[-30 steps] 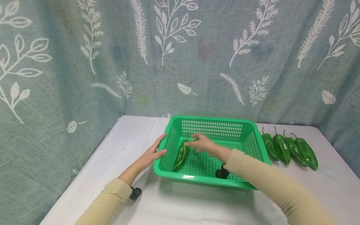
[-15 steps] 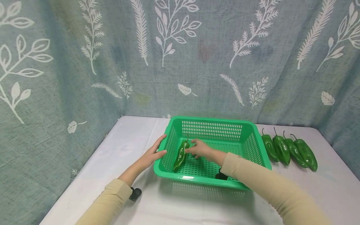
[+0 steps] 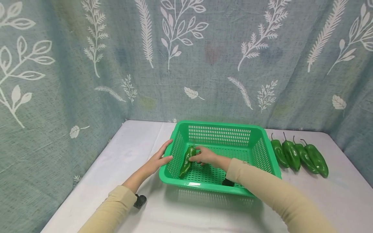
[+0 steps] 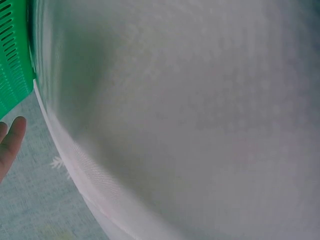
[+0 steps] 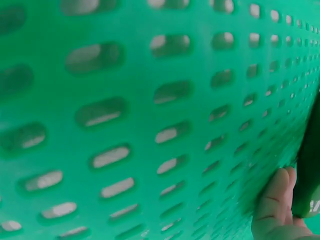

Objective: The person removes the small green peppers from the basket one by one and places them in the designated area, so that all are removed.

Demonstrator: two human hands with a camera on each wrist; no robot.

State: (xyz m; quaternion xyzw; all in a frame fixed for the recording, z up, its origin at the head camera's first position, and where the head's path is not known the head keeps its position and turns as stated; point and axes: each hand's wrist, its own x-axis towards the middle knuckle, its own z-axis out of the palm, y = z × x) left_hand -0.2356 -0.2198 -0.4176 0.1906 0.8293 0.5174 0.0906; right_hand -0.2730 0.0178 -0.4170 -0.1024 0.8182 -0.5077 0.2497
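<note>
A long green pepper (image 3: pixel 185 166) lies along the left inside of a green plastic basket (image 3: pixel 204 185). My right hand (image 3: pixel 209 156) reaches into the basket and grips the pepper's upper half, thumb over its side and other fingers near the stem end. In the right wrist view, the fingers (image 5: pixel 274 205) are right beside the dark pepper (image 5: pixel 309 170), close over the slotted floor. Outside, my left hand (image 3: pixel 154 162) rests with fairly straight, spread fingers at the basket's left rim. Its fingertips also show beside the basket (image 4: pixel 12 65) in the left wrist view.
Several green peppers (image 3: pixel 291 155) lie side by side on the white-covered table (image 3: pixel 140 139), right of the basket. A patterned curtain (image 3: pixel 215 90) hangs behind and to the left. Dark wrist cameras (image 3: pixel 140 201) sit at both cuffs.
My right hand has moved slightly left and down onto the pepper, and its fingers have closed about it. The left hand and basket have stayed in place.
</note>
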